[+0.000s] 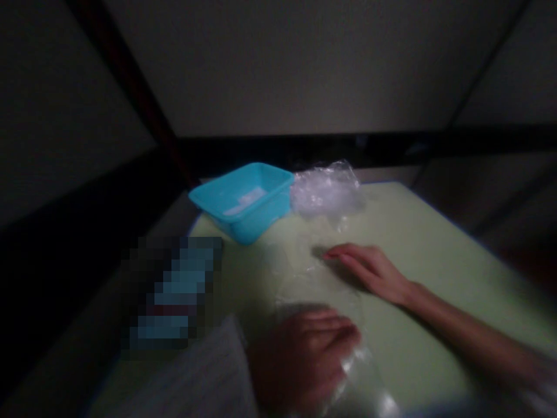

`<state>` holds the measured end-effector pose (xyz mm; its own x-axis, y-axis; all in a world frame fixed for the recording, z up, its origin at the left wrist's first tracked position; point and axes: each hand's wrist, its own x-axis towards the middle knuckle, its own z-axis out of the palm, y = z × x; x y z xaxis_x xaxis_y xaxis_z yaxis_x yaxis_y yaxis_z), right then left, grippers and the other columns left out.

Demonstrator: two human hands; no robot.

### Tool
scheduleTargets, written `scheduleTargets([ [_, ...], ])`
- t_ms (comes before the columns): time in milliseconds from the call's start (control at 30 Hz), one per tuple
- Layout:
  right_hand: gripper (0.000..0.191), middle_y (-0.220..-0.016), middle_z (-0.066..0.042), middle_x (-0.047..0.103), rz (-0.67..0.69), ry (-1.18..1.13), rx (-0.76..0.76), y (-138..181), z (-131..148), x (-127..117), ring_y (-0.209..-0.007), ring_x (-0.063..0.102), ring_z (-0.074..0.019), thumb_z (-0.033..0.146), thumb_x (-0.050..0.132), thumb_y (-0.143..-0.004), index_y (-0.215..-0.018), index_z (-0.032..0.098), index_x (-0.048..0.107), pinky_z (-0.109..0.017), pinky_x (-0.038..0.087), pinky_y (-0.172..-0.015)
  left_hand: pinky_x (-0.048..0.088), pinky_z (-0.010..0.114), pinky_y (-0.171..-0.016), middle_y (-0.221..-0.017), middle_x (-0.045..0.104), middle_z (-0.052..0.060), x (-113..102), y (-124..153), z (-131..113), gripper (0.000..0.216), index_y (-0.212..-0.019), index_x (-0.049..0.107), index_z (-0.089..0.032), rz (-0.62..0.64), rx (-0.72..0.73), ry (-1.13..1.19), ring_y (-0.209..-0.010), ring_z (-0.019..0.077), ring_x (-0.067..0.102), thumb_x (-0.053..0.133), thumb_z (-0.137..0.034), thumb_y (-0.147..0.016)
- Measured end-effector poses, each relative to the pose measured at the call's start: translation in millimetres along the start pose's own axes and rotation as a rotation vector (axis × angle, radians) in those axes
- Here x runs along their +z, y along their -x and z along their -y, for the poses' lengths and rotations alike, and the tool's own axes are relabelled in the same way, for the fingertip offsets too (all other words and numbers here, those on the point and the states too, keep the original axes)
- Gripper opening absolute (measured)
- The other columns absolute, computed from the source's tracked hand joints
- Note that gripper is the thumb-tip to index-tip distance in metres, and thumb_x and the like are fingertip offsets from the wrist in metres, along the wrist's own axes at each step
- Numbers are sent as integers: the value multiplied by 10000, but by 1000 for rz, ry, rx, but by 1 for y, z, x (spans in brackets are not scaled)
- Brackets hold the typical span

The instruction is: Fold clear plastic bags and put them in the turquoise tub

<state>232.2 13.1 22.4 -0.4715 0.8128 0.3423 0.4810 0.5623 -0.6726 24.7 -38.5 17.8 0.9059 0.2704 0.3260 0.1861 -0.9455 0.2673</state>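
A clear plastic bag (pixel 322 284) lies flat on the pale green table, stretching from the middle toward the near edge. My left hand (pixel 308 354), in a grey sleeve, is over its near part. The fingers are curled and closed, with shiny plastic at the fingertips; blur hides the exact grip. Farther off, my right hand (pixel 374 270) rests low over the bag's right side. Its fingers are stretched out to the left, with the thumb slightly apart and nothing visible in them.
A turquoise plastic basket (pixel 265 212) with some whitish pieces inside stands at the table's far left. Beside it is a heap of crumpled clear plastic (pixel 326 188). A phone-like object (pixel 178 296), pixelated, lies on the left. Behind the table (pixel 435 249) is a wall.
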Motion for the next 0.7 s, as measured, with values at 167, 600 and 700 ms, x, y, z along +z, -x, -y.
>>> scheduleTargets([
  [167, 298, -1048, -53, 689, 56, 6, 41, -3, -6, 3, -928, 650, -181, 335, 374, -960, -1079, 185, 602, -299, 493, -797, 416, 318, -991, -1179, 638, 120, 2, 2, 3, 356, -1202, 507, -91, 15, 32, 53, -1091, 191, 588, 425, -226, -883],
  [600, 277, -1008, -84, 687, -26, 235, 140, -8, -27, -3, -876, 651, -227, 277, 388, -936, -1108, 160, 572, -361, 487, -765, 397, 352, -1036, -1184, 640, 84, 1, 3, 0, 321, -1174, 537, -134, -118, -81, 34, -1116, 183, 576, 410, -164, -881],
  [700, 305, -1045, -100, 671, -20, 278, 95, -7, -24, -2, -918, 636, -230, 253, 381, -931, -1142, 149, 576, -368, 485, -794, 437, 388, -999, -1074, 684, 80, -1, 9, 21, 292, -1106, 576, -145, -339, -347, -137, -1036, 191, 616, 387, -141, -884],
])
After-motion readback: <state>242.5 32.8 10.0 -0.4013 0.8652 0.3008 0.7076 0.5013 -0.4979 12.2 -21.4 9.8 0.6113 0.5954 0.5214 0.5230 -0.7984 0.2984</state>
